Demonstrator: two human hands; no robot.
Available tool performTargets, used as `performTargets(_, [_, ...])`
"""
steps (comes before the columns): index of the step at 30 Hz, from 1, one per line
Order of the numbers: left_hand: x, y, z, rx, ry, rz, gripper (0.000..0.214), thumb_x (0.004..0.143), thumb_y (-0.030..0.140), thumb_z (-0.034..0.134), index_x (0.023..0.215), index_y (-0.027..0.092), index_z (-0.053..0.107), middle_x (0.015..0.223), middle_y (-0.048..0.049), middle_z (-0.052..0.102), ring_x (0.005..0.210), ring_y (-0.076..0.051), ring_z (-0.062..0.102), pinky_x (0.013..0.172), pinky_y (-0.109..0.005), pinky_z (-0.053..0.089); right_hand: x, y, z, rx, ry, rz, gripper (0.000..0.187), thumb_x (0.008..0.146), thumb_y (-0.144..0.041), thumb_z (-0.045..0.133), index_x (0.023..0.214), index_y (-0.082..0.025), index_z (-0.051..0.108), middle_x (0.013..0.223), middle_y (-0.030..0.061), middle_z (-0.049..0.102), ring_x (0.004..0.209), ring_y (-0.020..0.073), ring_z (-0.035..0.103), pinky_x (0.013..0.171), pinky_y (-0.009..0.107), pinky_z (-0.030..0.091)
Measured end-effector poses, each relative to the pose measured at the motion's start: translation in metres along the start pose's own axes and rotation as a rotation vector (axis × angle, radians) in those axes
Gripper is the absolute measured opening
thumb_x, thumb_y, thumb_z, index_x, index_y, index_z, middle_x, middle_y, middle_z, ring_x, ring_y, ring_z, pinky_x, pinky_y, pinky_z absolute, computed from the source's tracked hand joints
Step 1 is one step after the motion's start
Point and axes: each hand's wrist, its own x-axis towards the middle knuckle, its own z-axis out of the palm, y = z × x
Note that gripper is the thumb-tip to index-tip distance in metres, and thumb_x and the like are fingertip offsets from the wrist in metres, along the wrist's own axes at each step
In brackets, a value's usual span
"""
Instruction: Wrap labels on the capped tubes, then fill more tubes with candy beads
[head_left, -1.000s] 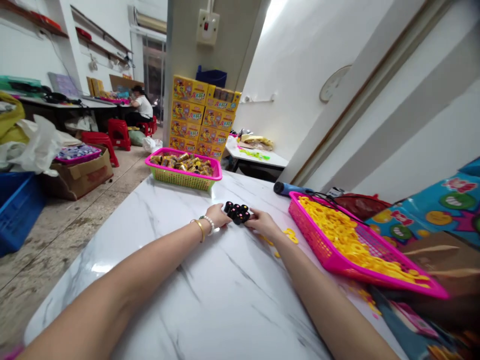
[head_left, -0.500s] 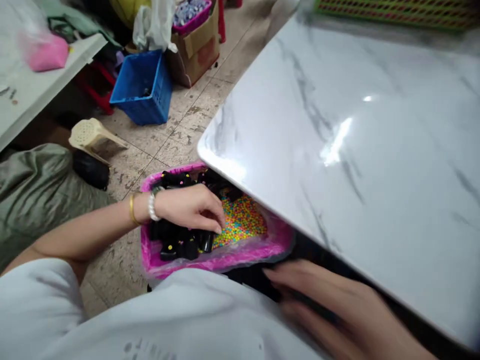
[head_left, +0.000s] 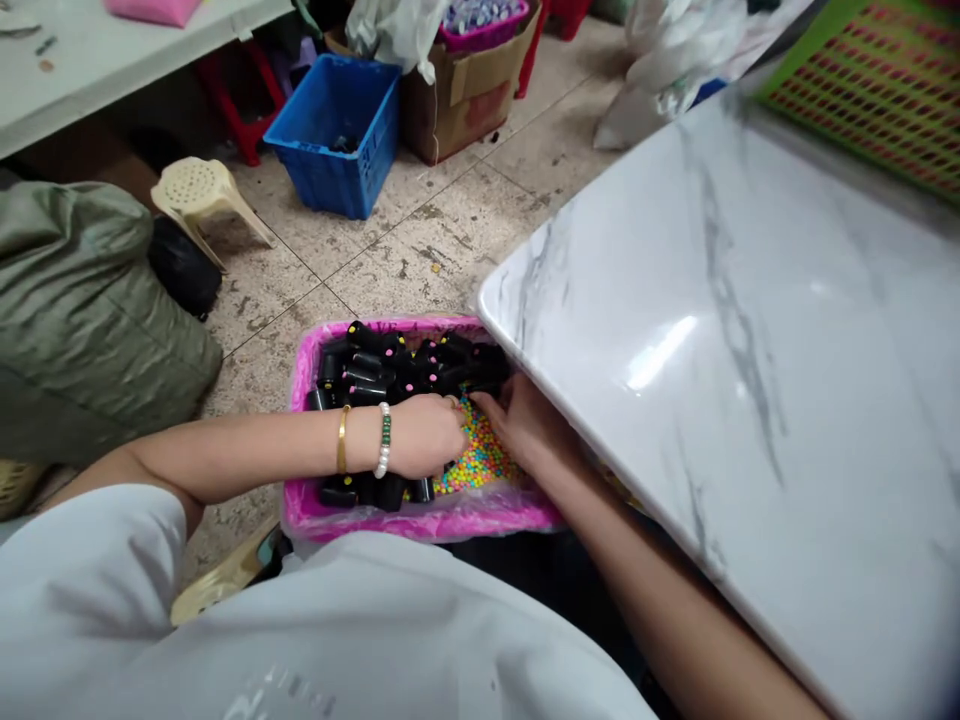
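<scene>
A pink plastic tub (head_left: 450,525), lined with clear film, sits low in front of my body and partly under the table corner. Black cylindrical pieces (head_left: 367,370), several with a yellow or pink dot on the end, fill its left and far side. Small multicoloured beads (head_left: 480,465) lie at its right. My left hand (head_left: 427,435) is over the beads, fingers curled downward with their tips hidden; what they hold does not show. My right hand (head_left: 525,420) reaches in beside the table edge, thumb apart from the fingers, nothing visible between them; the table hides part of it.
A white marbled table (head_left: 645,270) fills the right side, with a green basket (head_left: 862,100) at its far end. Farther off on the floor are a cream stool (head_left: 196,190), a blue crate (head_left: 337,135) and a cardboard box (head_left: 469,95). A grey-green sack (head_left: 82,320) stands left.
My right hand has moved from beside the tub, near my lap, into it over the beads. My left hand stays in the beads, its fingers now bent further down. The view has shifted.
</scene>
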Motion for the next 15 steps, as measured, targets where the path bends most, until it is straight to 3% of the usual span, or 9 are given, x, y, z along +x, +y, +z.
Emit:
performTargets(4, [0.004,0.001,0.01,0.018,-0.021,0.065,0.012,0.087,0.014,0.058,0.085,0.011,0.07,0.085,-0.0135,0.069,0.082,-0.024,0.065,0.076,-0.037,0.049,0.0,-0.003,-0.01,-0.037,-0.218,-0.051,0.019,0.088,-0.033,0.059,0.096,-0.016,0.061,0.095,0.0177,0.066,0.093,0.0375,0.061,0.086,0.048,0.045])
performTargets(7, [0.007,0.002,0.011,-0.055,0.023,0.083,0.016,0.09,0.016,0.056,0.1,0.011,0.067,0.093,-0.0122,0.069,0.086,-0.023,0.064,0.079,-0.034,0.048,-0.013,0.005,-0.019,-0.034,-0.183,-0.074,0.015,0.088,-0.024,0.058,0.099,-0.016,0.063,0.104,0.0193,0.064,0.106,0.0406,0.057,0.097,0.052,0.039])
performTargets(9, [0.012,0.005,0.01,-0.042,0.058,0.06,0.017,0.092,0.018,0.054,0.1,0.012,0.067,0.094,-0.0124,0.069,0.09,-0.024,0.063,0.081,-0.036,0.048,-0.019,0.008,-0.022,-0.022,-0.103,-0.178,0.018,0.09,-0.018,0.053,0.106,-0.018,0.062,0.114,0.0178,0.063,0.114,0.038,0.053,0.104,0.05,0.034])
performTargets(12, [0.019,0.012,0.011,0.062,0.061,0.01,0.019,0.093,0.019,0.051,0.09,0.012,0.069,0.094,-0.0158,0.067,0.092,-0.028,0.062,0.079,-0.039,0.047,-0.016,0.009,-0.02,0.008,-0.166,-0.338,0.02,0.092,-0.013,0.05,0.106,-0.02,0.062,0.112,0.013,0.065,0.11,0.0293,0.055,0.103,0.041,0.036])
performTargets(15, [0.02,0.016,0.009,0.108,-0.015,-0.047,0.018,0.091,0.016,0.052,0.094,0.011,0.07,0.088,-0.0159,0.067,0.082,-0.026,0.065,0.071,-0.037,0.047,-0.009,0.015,-0.014,0.129,-0.189,-0.268,0.014,0.094,-0.016,0.051,0.096,-0.021,0.064,0.1,0.0092,0.068,0.103,0.0258,0.058,0.099,0.037,0.039])
